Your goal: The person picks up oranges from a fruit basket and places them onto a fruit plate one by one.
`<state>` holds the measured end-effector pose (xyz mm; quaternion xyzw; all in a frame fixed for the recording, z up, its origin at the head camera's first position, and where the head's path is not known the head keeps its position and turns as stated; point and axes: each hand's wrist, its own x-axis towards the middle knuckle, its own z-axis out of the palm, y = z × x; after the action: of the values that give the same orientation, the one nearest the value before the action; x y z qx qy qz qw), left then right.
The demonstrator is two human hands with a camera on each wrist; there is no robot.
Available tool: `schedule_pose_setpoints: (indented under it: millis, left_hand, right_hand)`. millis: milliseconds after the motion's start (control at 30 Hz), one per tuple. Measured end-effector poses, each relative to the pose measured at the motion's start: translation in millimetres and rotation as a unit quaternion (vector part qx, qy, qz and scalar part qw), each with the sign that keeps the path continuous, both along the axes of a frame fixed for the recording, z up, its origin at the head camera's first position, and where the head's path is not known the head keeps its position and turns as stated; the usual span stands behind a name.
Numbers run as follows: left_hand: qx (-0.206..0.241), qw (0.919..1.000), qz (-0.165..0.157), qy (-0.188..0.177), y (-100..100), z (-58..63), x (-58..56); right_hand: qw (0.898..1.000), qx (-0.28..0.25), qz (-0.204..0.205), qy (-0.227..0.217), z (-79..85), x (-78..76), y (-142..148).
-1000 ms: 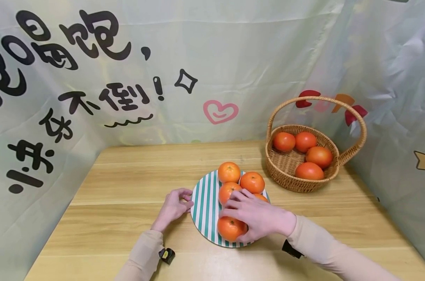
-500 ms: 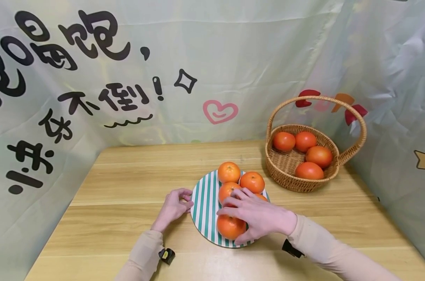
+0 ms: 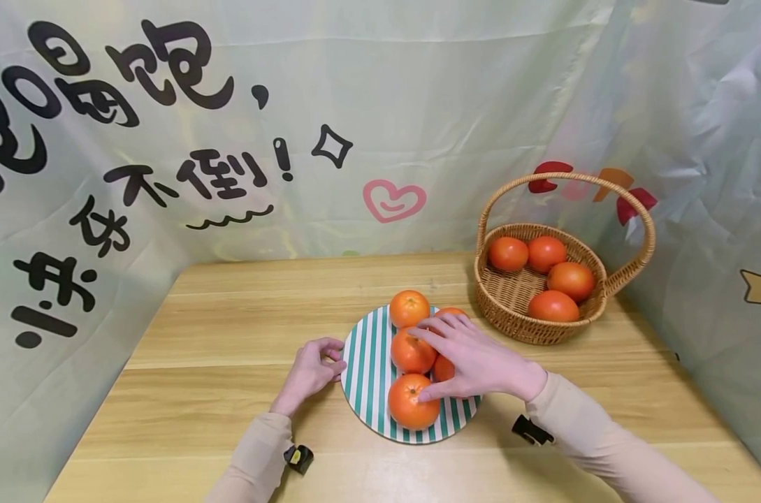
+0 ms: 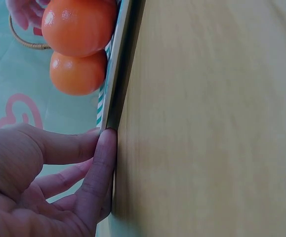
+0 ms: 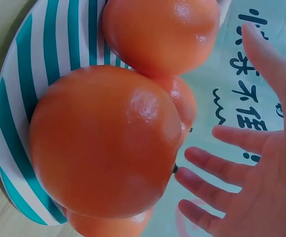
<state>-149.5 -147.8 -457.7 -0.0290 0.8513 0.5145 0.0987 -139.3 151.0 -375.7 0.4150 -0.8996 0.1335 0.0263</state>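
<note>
In the head view a round green-and-white striped board (image 3: 363, 381) lies on the table, bearing several oranges (image 3: 414, 402) grouped toward its right half. My left hand (image 3: 311, 370) pinches the board's left edge; the left wrist view shows thumb and fingers meeting on its rim (image 4: 114, 94), which looks slightly raised off the wood. Over the right-hand oranges hovers my right hand (image 3: 474, 358), fingers spread, partly hiding two of them. Seen from the right wrist, the right palm (image 5: 261, 187) holds nothing and stands apart from the large near orange (image 5: 105, 140).
A wicker basket (image 3: 512, 323) with a tall arched handle stands at the back right, holding several red-orange tomato-like fruits (image 3: 554, 306). A printed cloth backdrop (image 3: 292, 230) rises behind the wooden table (image 3: 229, 335). Each wrist carries a small black camera (image 3: 299, 458).
My right hand has let go of the front orange and lifted up and to the right, its fingers spreading. That orange has shifted slightly back. The left hand has stayed at the board's edge.
</note>
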Motion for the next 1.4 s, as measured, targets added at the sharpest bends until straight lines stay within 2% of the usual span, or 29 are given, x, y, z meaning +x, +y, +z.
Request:
schedule_pose_setpoints:
  millis: [300,467,633,867,1033,1200,1400]
  left_hand:
    - [0.0,1.0,0.0,-0.001,1,-1.2,-0.5]
    - [0.001,1.0,0.001,-0.001,0,-1.7,-0.7]
    - [0.001,1.0,0.002,0.002,0,-0.6,-0.2]
    - [0.004,1.0,0.002,0.001,0,-0.4,0.3]
    - [0.004,1.0,0.001,0.002,0,-0.2,0.4]
    - [0.001,1.0,0.0,0.004,0,0.2,0.6]
    - [-0.003,1.0,0.0,0.005,0,-0.5,0.2]
  right_hand:
    - [1.0,0.006,-0.023,-0.01,-1.6,-2.5,5]
    - [0.999,-0.016,-0.046,-0.014,4.3,-8.1,13]
    - [0.995,-0.061,-0.078,-0.03,10.4,-16.9,26]
    - [0.98,-0.131,-0.132,-0.074,17.0,-28.3,47]
    - [0.968,-0.163,-0.168,-0.087,22.2,-34.8,61]
    - [0.957,-0.183,-0.203,-0.097,28.7,-43.1,74]
    - [0.939,-0.19,-0.258,-0.127,36.0,-58.3,92]
